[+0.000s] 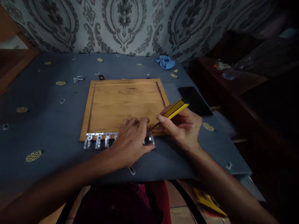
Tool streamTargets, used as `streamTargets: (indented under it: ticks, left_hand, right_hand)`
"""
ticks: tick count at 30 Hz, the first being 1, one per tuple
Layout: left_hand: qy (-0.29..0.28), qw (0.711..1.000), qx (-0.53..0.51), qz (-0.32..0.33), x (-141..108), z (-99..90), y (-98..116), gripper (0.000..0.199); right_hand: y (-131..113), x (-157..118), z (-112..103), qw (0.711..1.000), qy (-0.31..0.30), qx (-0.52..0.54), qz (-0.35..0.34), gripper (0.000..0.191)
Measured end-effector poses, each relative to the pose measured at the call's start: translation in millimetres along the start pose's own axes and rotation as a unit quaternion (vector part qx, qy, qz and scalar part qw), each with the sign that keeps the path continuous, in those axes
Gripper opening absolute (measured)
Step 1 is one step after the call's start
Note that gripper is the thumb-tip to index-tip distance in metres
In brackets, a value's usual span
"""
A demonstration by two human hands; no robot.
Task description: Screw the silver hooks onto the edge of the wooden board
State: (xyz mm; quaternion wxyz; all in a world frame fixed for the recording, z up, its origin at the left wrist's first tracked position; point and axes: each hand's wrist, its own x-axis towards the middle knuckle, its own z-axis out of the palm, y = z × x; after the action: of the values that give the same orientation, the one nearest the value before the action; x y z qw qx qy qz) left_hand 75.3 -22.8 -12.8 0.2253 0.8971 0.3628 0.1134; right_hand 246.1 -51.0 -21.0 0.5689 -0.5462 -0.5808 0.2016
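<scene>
A wooden panel with a raised frame (126,104) lies flat on the cloth-covered table. Along its near edge sits a row of silver metal hooks (98,141), partly hidden by my left hand (133,137). The fingers of that hand rest bent on the panel, and its thumb lies against the rightmost hook (151,140), pinning it at the edge. In my right hand (183,126) is a yellow and black screwdriver (177,109), held slanted. Its shaft points down and left to the rightmost hook; the exact contact of the tip is hard to make out.
One loose silver hook (78,78) lies left of the panel, and a small dark metal piece (101,77) touches its far edge. A crumpled blue cloth (165,62) is at the back. To the right lies a flat black phone-like object (195,100). A patterned curtain (123,25) hangs behind.
</scene>
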Motion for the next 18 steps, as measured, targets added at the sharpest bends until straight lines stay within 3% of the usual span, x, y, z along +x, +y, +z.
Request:
streamTargets:
  ticks: [9, 18]
  left_hand:
    - [0.008, 1.0, 0.002, 0.008, -0.6, 1.7, -1.0, 0.05]
    - [0.003, 1.0, -0.016, 0.001, -0.3, 0.0, -0.4, 0.047]
  right_hand:
    - [-3.2, 2.2, -3.3, 0.998, -0.052, -0.002, -0.025, 0.023]
    - [-13.0, 13.6, -16.9, 0.978, -0.182, 0.088, 0.054, 0.025]
